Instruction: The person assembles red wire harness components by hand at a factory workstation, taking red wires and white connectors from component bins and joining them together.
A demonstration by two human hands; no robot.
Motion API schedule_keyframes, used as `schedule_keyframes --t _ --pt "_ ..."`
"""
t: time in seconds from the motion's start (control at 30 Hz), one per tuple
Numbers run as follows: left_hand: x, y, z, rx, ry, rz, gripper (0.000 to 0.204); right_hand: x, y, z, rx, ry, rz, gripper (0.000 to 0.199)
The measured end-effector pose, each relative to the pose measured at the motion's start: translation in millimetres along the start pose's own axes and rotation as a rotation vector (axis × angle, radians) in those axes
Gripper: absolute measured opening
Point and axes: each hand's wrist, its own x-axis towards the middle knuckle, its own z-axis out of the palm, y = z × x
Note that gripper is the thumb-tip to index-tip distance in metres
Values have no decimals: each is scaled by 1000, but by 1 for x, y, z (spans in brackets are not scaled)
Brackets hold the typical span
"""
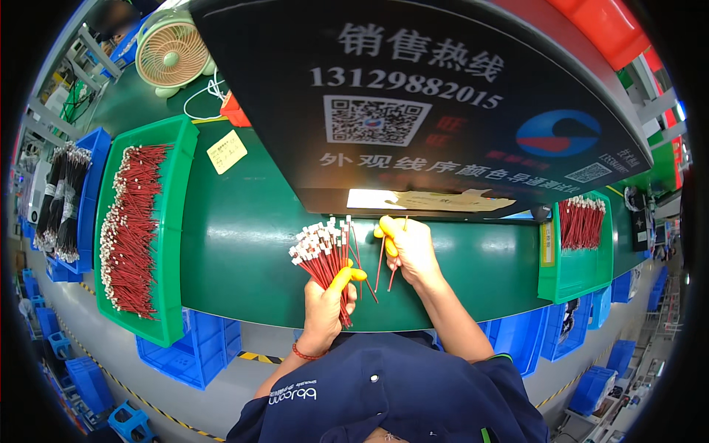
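Note:
My left hand (323, 311) is closed round a fanned bundle of red wires (323, 260) whose white connectors point up and away from me. A few wires stick out on the bundle's right side. Just to the right, my right hand (412, 251) pinches a few thin red wires (380, 267) that hang down from its fingers, apart from the bundle. Yellow finger covers are on the thumb and fingers of both hands. The upper ends of the right hand's wires are partly hidden by the fingers. Both hands are above the green table (244, 258), near its front edge.
A large black box-shaped machine (473, 133) overhangs beyond my hands. A green tray (188, 148) of red wires lies left; another green tray (576, 273) with red wires lies right. A fan (171, 57), yellow note (227, 152) and blue bin of black cables (90, 177) are also around.

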Motion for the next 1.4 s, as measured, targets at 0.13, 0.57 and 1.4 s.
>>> schedule_keyframes --t 0.13,0.57,1.4 --pt "1 1 -1 -30 20 2 16 -3 -4 -4 -154 -62 53 26" --pt "1 3 5 0 43 -26 18 -13 -6 -5 212 -283 85 20" --pt "2 0 2 -2 -2 -47 19 -5 -5 -4 -222 -89 -29 22"
